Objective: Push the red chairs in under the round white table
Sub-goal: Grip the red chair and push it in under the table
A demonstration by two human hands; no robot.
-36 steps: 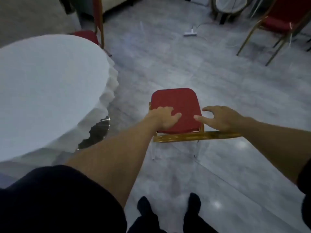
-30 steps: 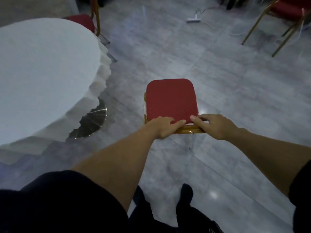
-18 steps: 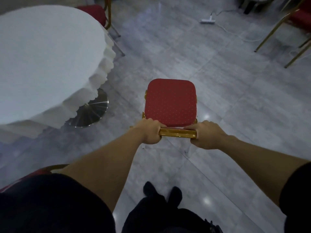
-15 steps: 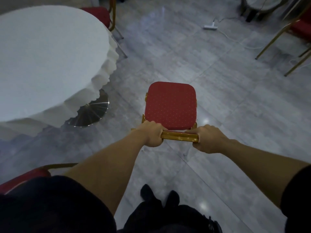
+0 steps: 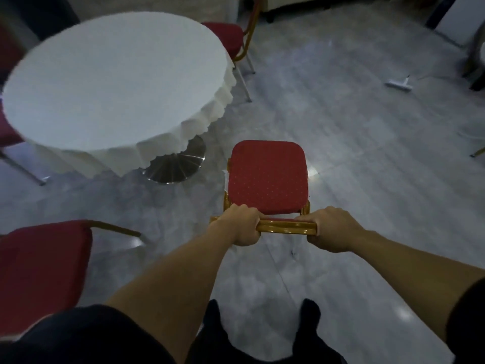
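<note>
A red chair (image 5: 267,177) with a gold frame stands on the floor just in front of me, its seat pointing away. My left hand (image 5: 242,225) and my right hand (image 5: 332,229) both grip the gold top rail of its backrest. The round white table (image 5: 115,82), draped in a scalloped white cloth over a shiny metal foot, stands to the chair's upper left, apart from it. A second red chair (image 5: 42,264) sits at my lower left, and a third red chair (image 5: 228,38) is tucked at the table's far side.
Grey tiled floor (image 5: 367,153) spreads to the right. A white power strip (image 5: 399,84) with a cable lies on it at the far right. A further red seat (image 5: 6,127) shows at the left edge behind the table. My dark shoes are below.
Both hands went from resting open on the seat back to closing around its gold top rail. The view has swung so the table is now further ahead and fully visible.
</note>
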